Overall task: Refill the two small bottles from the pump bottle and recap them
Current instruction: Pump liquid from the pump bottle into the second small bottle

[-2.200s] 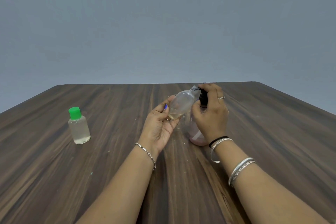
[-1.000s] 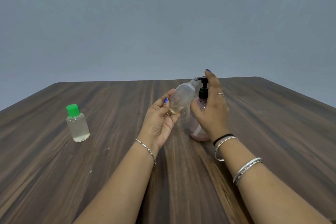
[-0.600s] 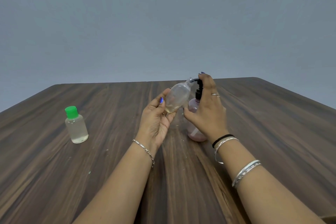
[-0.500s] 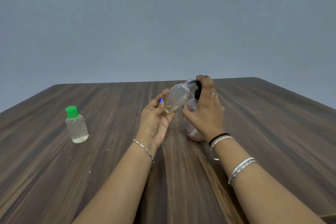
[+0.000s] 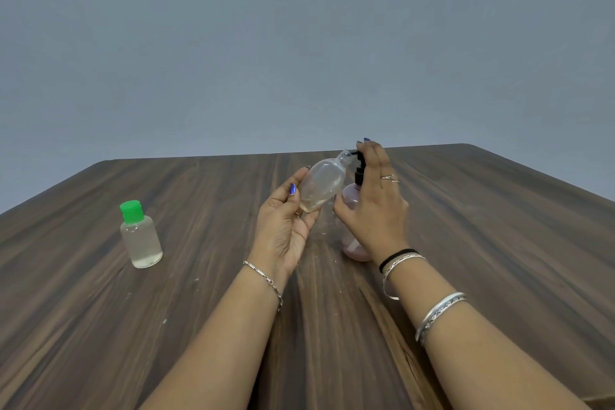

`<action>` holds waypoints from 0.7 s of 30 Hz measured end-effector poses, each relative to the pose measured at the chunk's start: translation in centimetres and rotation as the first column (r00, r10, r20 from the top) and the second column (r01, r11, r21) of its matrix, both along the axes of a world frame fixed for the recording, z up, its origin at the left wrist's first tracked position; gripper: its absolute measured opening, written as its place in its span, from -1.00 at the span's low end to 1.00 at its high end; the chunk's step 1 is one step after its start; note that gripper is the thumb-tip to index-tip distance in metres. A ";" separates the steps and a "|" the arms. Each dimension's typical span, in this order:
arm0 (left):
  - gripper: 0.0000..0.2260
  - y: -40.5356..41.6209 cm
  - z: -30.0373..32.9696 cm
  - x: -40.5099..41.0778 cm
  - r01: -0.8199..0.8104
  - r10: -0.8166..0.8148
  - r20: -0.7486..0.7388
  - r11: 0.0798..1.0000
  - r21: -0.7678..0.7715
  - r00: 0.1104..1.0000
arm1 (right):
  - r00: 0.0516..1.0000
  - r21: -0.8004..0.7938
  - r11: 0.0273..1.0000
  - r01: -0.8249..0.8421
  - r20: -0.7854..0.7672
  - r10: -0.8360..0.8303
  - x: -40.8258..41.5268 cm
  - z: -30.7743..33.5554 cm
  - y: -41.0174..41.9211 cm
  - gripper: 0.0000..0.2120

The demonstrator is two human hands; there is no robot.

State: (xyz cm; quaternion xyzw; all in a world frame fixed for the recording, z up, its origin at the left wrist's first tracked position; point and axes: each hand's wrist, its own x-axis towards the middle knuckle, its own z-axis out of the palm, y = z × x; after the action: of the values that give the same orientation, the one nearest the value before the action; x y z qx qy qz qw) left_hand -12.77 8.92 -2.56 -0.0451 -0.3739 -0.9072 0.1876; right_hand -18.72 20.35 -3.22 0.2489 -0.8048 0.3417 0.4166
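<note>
My left hand (image 5: 283,226) holds a small clear uncapped bottle (image 5: 321,188), tilted so its open neck meets the black spout of the pump bottle (image 5: 352,200). A little yellowish liquid lies at the small bottle's low end. The pink pump bottle stands on the table, mostly hidden behind my right hand (image 5: 374,206), whose thumb wraps its body while the fingers rest on the black pump head. A second small bottle (image 5: 139,236) with a green cap stands upright at the left, nearly full of clear liquid.
The dark wooden table (image 5: 499,226) runs back to a far edge below a plain grey wall. Small pale specks dot the wood near the front left. No loose cap is in sight.
The pump head has come back up under my right fingers after being pressed down. The small bottle stays tilted at the spout; the view has shifted slightly.
</note>
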 end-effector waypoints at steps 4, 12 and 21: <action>-0.77 0.0 0.0 0.0 -0.010 0.010 -0.001 1.000 -0.001 1.000 | 0.999 -0.042 0.999 0.002 -0.032 -0.003 -0.2 -0.1 -0.4 -0.35; -0.78 0.1 0.0 0.0 -0.028 0.028 0.006 1.000 -0.005 1.000 | 0.998 0.024 0.998 0.059 -0.015 -0.059 0.2 -0.3 -0.3 -0.23; -0.78 0.1 -0.2 -0.1 -0.024 0.024 0.006 1.000 0.002 1.000 | 0.999 -0.030 0.999 0.036 -0.031 -0.037 0.2 0.0 -0.7 -0.36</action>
State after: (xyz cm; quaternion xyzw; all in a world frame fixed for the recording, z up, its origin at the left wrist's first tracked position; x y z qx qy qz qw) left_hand -12.88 9.03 -2.74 -0.0375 -0.3739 -0.9054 0.1976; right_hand -18.55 19.67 -3.18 0.2335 -0.7974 0.3419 0.4391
